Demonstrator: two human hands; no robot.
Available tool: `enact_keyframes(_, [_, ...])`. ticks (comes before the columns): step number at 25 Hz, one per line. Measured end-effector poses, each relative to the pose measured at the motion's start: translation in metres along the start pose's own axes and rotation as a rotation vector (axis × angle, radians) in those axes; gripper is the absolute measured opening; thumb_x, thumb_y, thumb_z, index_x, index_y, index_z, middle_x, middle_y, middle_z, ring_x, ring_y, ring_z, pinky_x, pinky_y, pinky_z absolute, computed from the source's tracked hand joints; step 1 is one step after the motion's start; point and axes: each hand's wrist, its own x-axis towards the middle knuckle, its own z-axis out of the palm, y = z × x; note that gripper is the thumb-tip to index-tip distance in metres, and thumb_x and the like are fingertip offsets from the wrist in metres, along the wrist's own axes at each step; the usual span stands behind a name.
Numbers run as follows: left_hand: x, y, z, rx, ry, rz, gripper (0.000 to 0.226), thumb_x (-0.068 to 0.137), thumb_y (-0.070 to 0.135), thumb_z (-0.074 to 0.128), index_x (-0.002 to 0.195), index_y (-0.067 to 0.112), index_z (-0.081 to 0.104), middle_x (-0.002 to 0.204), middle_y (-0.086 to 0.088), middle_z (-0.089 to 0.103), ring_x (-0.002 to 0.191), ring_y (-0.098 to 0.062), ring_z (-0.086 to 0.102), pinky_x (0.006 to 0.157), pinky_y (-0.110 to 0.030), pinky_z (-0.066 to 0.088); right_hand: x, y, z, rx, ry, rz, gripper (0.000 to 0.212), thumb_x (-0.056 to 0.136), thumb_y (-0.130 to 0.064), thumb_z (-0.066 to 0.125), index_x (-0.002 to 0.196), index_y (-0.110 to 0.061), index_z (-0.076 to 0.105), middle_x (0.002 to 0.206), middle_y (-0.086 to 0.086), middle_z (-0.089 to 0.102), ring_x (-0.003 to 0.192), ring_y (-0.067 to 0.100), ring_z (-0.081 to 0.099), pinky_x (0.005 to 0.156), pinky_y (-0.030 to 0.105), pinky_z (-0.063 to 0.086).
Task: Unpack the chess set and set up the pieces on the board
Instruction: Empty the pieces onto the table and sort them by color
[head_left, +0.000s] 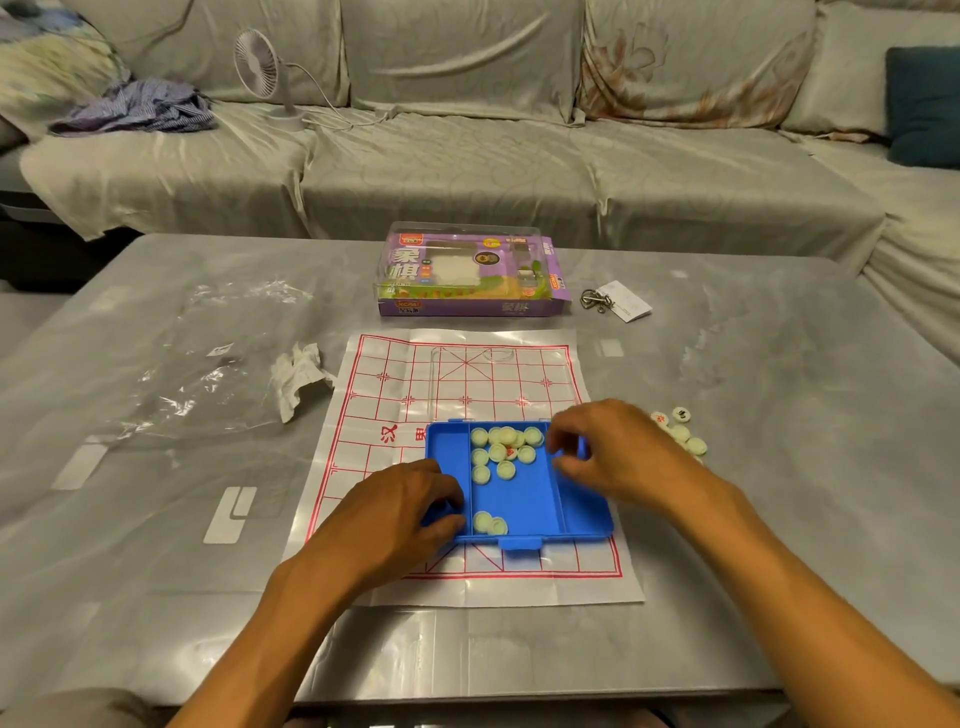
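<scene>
A person is sitting at a grey table (727, 519) with both hands on a blue tray (519, 499) that is lying on the paper board (467, 374) in the lower centre of the frame. The left hand (400, 514) is gripping the tray's left edge, fingers curled over the rim and thumb on the near side. The right hand (618, 452) is hovering over the tray's right side with fingers bent and slightly spread; whether it is pinching a piece cannot be told. The tray's middle compartment is holding most of the pale round pieces (501, 449), bunched toward its far end, with two more pieces (490, 522) sitting at the near end; the left compartment is showing only blue. A small pile of loose pieces (680, 431) is lying on the table just right of the board, behind the right hand. The board is red-gridded and creased, lying flat, its near corner partly covered by the tray. The purple box (467, 275) is sitting beyond the board at centre frame. A crumpled paper (301, 379) and clear plastic wrap (208, 364) are lying left of the board. A metal ring puzzle (597, 301) with a white card is lying right of the box. A sofa (467, 156) is filling the top of the frame, with a small fan (260, 67) standing on it at upper left.
</scene>
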Motion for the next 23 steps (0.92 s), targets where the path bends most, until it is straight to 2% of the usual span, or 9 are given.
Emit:
enact_keyframes(3, [0.0, 0.001, 0.0, -0.005, 0.014, 0.008, 0.029, 0.092, 0.046, 0.052, 0.115, 0.031, 0.061, 0.109, 0.012, 0.058, 0.093, -0.007, 0.056, 0.077, -0.017, 0.049, -0.004, -0.032, 0.019, -0.018, -0.169, -0.166, 0.008, 0.09, -0.034, 0.061, 0.091, -0.027, 0.064, 0.087, -0.009, 0.064, 0.08, 0.008, 0.057, 0.07, 0.024, 0.05])
enact_keyframes(7, [-0.001, 0.001, 0.0, -0.002, 0.018, 0.011, 0.028, 0.092, 0.046, 0.052, 0.114, 0.032, 0.062, 0.107, 0.012, 0.058, 0.091, -0.006, 0.055, 0.078, -0.02, 0.05, -0.001, -0.038, 0.032, -0.071, -0.228, -0.176, 0.014, 0.091, -0.039, 0.06, 0.091, -0.026, 0.063, 0.085, -0.008, 0.063, 0.077, 0.01, 0.057, 0.07, 0.029, 0.052])
enact_keyframes(9, [-0.001, 0.0, 0.0, -0.003, 0.009, 0.008, 0.029, 0.092, 0.047, 0.051, 0.114, 0.032, 0.061, 0.108, 0.012, 0.058, 0.092, -0.006, 0.055, 0.078, -0.019, 0.05, 0.001, -0.034, 0.033, -0.114, -0.183, -0.16, 0.011, 0.092, -0.035, 0.058, 0.091, -0.025, 0.063, 0.085, -0.006, 0.063, 0.077, 0.012, 0.057, 0.07, 0.031, 0.052])
enact_keyframes(12, [-0.001, 0.0, 0.001, -0.004, -0.003, 0.004, 0.03, 0.092, 0.049, 0.051, 0.116, 0.033, 0.06, 0.11, 0.013, 0.057, 0.095, -0.006, 0.055, 0.077, -0.015, 0.048, 0.003, -0.028, 0.033, -0.169, -0.064, -0.122, 0.009, 0.093, -0.029, 0.055, 0.09, -0.023, 0.062, 0.085, -0.004, 0.062, 0.076, 0.013, 0.056, 0.061, 0.024, 0.043])
enact_keyframes(14, [-0.001, 0.0, 0.001, -0.001, -0.007, 0.002, 0.03, 0.092, 0.049, 0.051, 0.115, 0.033, 0.06, 0.11, 0.014, 0.057, 0.095, -0.006, 0.055, 0.076, -0.014, 0.047, 0.004, -0.028, 0.033, -0.126, 0.001, -0.109, 0.011, 0.093, -0.031, 0.054, 0.092, -0.024, 0.062, 0.088, -0.005, 0.062, 0.078, 0.012, 0.056, 0.061, 0.022, 0.041])
enact_keyframes(17, [-0.001, 0.001, 0.0, 0.004, 0.007, 0.004, 0.028, 0.092, 0.048, 0.051, 0.113, 0.033, 0.062, 0.107, 0.013, 0.058, 0.09, -0.006, 0.055, 0.078, -0.018, 0.05, 0.002, -0.039, 0.038, 0.021, -0.037, -0.13, 0.02, 0.088, -0.044, 0.062, 0.094, -0.026, 0.062, 0.092, -0.009, 0.062, 0.081, 0.01, 0.056, 0.07, 0.024, 0.049])
enact_keyframes(19, [-0.001, 0.0, 0.0, 0.008, 0.012, 0.002, 0.028, 0.092, 0.048, 0.051, 0.113, 0.033, 0.062, 0.106, 0.013, 0.058, 0.089, -0.006, 0.055, 0.079, -0.02, 0.05, 0.003, -0.046, 0.043, -0.031, -0.074, -0.147, 0.025, 0.086, -0.05, 0.063, 0.092, -0.025, 0.062, 0.09, -0.007, 0.062, 0.08, 0.011, 0.056, 0.071, 0.026, 0.051])
enact_keyframes(23, [0.0, -0.001, 0.002, 0.01, -0.006, -0.001, 0.03, 0.092, 0.05, 0.05, 0.115, 0.034, 0.06, 0.108, 0.014, 0.057, 0.092, -0.006, 0.054, 0.075, -0.014, 0.046, 0.005, -0.041, 0.042, -0.114, 0.03, -0.114, 0.018, 0.092, -0.039, 0.058, 0.089, -0.022, 0.06, 0.089, -0.003, 0.061, 0.08, 0.014, 0.055, 0.066, 0.026, 0.045])
